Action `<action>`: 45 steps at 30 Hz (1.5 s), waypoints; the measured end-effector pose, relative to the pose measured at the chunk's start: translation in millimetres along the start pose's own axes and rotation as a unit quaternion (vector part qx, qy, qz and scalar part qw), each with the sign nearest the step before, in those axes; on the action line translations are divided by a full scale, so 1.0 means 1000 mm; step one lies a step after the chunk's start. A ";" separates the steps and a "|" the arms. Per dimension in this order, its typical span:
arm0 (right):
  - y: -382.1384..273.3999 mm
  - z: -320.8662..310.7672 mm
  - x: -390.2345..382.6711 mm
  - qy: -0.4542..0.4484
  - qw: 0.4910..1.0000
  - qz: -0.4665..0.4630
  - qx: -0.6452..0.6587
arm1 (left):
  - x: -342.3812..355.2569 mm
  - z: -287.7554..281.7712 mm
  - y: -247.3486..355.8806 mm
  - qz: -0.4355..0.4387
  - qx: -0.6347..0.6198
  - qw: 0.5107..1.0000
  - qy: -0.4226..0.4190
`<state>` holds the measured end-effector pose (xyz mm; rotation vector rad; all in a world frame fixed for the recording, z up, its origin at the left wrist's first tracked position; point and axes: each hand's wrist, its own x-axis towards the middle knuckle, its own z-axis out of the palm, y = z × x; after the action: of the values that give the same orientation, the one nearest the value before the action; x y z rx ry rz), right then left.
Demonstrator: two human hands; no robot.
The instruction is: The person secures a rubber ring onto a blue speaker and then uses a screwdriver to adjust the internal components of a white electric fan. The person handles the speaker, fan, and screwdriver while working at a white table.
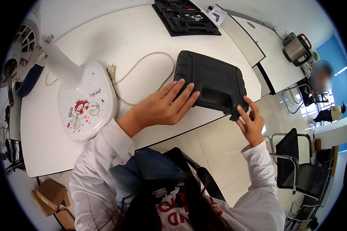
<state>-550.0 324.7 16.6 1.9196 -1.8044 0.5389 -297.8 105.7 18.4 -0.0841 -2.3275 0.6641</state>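
Observation:
A black hard plastic tool case (pixel 214 75), its lid down, lies tilted near the front edge of the white table, with its recessed handle side toward me. My left hand (pixel 165 106) lies on the case's near left corner, fingers stretched out over the lid. At the near right corner my right hand (pixel 252 122) has bent fingers and thumb around the edge, by a small black latch (pixel 234 114) that sticks out. The front of the case reaches slightly past the table edge. What is inside the case is hidden.
A white fan base (pixel 86 127) with cartoon stickers stands at left, its plug and cord (pixel 140 61) looping across the table (pixel 115 29). An open black tool kit (pixel 185 19) lies at the back. Chairs (pixel 287 158), a steel cooker (pixel 297 50) and other people are at right.

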 end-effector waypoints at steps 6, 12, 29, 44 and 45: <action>-0.009 0.016 -0.001 0.067 0.996 -0.031 0.054 | -0.013 0.005 -0.005 -0.036 -0.071 0.997 -0.015; -0.026 0.018 0.006 0.101 0.979 0.043 0.170 | -0.009 0.009 -0.006 -0.046 -0.048 0.998 0.005; -0.020 0.032 0.009 0.188 0.964 0.050 0.180 | -0.004 0.023 -0.012 -0.019 -0.035 0.999 -0.013; -0.034 0.043 -0.011 0.151 0.971 0.052 0.178 | 0.010 0.007 0.016 0.022 0.080 0.994 -0.075; -0.033 0.042 -0.009 0.153 0.969 0.058 0.183 | 0.012 0.007 0.016 0.020 0.082 0.994 -0.073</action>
<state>-518.1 309.6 -24.9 1.8307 -1.7071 1.2108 -313.2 119.6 13.2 -0.0053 -2.4054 0.9069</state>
